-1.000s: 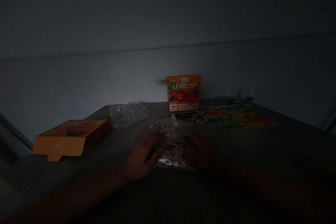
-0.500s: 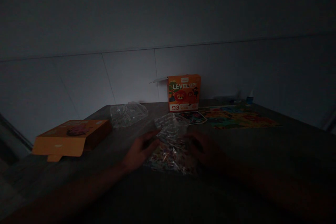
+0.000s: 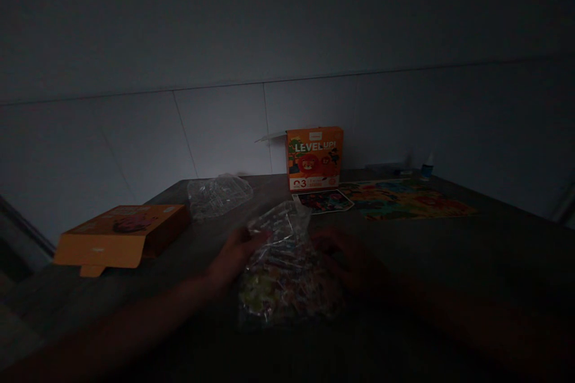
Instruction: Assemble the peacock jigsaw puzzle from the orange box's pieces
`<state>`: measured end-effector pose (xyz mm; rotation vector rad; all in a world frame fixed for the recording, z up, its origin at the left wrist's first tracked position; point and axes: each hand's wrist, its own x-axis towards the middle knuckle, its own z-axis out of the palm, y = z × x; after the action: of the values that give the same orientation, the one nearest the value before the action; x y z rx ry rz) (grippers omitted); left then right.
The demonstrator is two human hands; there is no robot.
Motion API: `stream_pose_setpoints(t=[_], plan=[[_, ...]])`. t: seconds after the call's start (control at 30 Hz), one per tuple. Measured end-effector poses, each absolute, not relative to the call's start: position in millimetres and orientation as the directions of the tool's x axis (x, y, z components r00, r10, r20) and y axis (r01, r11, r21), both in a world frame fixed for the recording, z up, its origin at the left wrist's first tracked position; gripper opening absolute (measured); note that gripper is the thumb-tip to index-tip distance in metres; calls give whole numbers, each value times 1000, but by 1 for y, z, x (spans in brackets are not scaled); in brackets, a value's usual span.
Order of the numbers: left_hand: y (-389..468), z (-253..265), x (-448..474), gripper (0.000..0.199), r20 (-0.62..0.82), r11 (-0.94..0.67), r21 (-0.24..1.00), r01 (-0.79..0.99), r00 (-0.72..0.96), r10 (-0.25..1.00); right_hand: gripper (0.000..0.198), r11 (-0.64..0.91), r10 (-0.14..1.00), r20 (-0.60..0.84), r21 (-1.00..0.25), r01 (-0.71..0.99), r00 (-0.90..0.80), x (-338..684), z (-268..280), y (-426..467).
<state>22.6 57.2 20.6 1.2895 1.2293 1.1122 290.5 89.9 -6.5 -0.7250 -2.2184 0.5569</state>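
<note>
A clear plastic bag [image 3: 287, 269] with many small colourful pieces, probably puzzle pieces, lies on the table in front of me. My left hand [image 3: 236, 257] grips its upper left edge, thumb over the plastic. On the opposite side my right hand [image 3: 348, 257] has its fingers curled at the bag's edge; in the dim light their tips are hard to make out. The bag's crinkled upper end points away from me, its filled part towards me.
An orange box [image 3: 315, 158] printed "LEVEL UP!" stands at the back. Another orange box [image 3: 128, 230] lies at left, flap open. Behind is a crumpled clear bag [image 3: 220, 194]. A dark picture card [image 3: 326, 201], a colourful picture sheet [image 3: 413, 198] and a small bottle [image 3: 427, 166] are at right.
The bag has come closer to me and turned a little, showing more of its coloured contents. Its upper end has shifted left, uncovering more of the dark card. Both hands stay beside it.
</note>
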Motion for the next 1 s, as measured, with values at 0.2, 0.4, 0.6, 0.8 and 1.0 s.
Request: stream_pose_setpoints(t=[0.2, 0.4, 0.6, 0.8, 1.0], plan=[[56, 47, 24, 28, 13, -4, 997, -79, 122, 992, 30, 735, 671, 529, -571, 367, -520, 289, -4, 90], [61, 88, 3, 23, 204, -203, 976, 78, 3, 979, 26, 729, 684, 558, -545, 415, -469, 287, -3, 90], [51, 136, -36, 17, 217, -228, 795, 562, 87, 972, 27, 708, 706, 537, -528, 469, -461, 286, -7, 92], [38, 177, -79, 31, 113, -118, 403, 907, 78, 991, 25, 702, 712, 507, -525, 481, -486, 287, -7, 93], [42, 188, -142, 25, -79, 196, 245, 949, -182, 980, 25, 714, 700, 505, -489, 500, -505, 287, -11, 94]])
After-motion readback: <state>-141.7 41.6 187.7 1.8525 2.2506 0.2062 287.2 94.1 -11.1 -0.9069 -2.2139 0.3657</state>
